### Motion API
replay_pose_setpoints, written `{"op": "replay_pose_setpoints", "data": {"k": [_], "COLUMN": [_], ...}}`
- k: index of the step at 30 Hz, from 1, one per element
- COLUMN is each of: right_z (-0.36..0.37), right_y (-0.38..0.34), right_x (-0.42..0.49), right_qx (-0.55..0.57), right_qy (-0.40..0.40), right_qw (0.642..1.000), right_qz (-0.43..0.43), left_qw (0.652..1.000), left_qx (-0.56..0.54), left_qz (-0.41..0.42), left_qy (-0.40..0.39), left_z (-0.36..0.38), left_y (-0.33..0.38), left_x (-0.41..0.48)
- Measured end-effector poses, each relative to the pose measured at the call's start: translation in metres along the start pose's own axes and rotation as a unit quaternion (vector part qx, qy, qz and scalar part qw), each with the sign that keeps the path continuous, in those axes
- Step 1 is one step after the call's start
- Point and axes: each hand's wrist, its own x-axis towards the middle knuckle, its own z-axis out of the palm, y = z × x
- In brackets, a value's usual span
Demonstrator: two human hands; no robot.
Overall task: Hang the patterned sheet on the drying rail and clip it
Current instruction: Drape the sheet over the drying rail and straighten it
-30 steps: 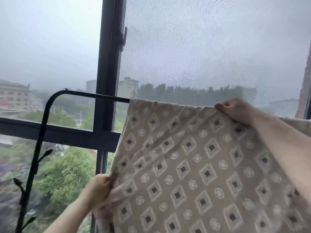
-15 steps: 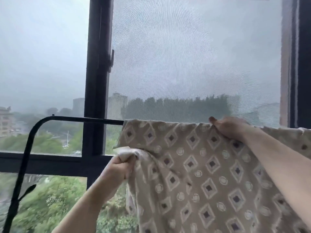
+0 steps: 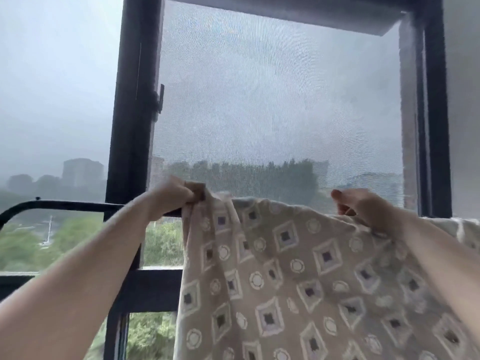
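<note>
The big dark window frame and its grey mesh screen are filling the background, and in front of them the patterned sheet is hanging in a broad drape. Its top edge is running along the line of the black drying rail, with the bare rail showing only to the left. That cloth is looking soft and limp, light enough for two hands but ready to sag and slide off a smooth bar, so the top hem at the corners is looking like the place to take hold, pulled taut between the grips. The left hand is sitting right at the rail, its fingers curled tight round the bunched left corner. The right hand is working further along, thumb and bent fingers pinching the top edge. No clip is showing anywhere, so by my reckoning the clipping is not yet done.
</note>
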Motion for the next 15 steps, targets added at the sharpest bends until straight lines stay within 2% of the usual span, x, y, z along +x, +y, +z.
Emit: {"op": "replay_pose_setpoints", "data": {"k": [4,7,9,13,15], "right_z": [0.033,0.081,0.106,0.117,0.112], "right_y": [-0.046,-0.078,-0.076,-0.057,-0.065], "right_x": [-0.019,-0.025,-0.025,-0.014,-0.008], "right_qx": [-0.065,-0.205,-0.25,-0.223,-0.168], "right_qy": [-0.013,-0.001,0.047,0.165,0.177], "right_qw": [0.995,0.965,0.948,0.924,0.941], "right_qz": [-0.074,-0.167,-0.192,-0.263,-0.234], "left_qw": [0.993,0.991,0.991,0.99,0.992], "left_qx": [-0.044,-0.052,-0.06,-0.07,-0.064], "left_qz": [-0.048,-0.065,-0.07,-0.071,-0.075], "left_qy": [-0.094,-0.101,-0.102,-0.095,-0.084], "left_z": [-0.002,0.003,0.005,0.001,0.001], "left_y": [0.006,0.009,0.008,0.006,0.006], "left_x": [0.006,0.01,0.011,0.013,0.013]}}
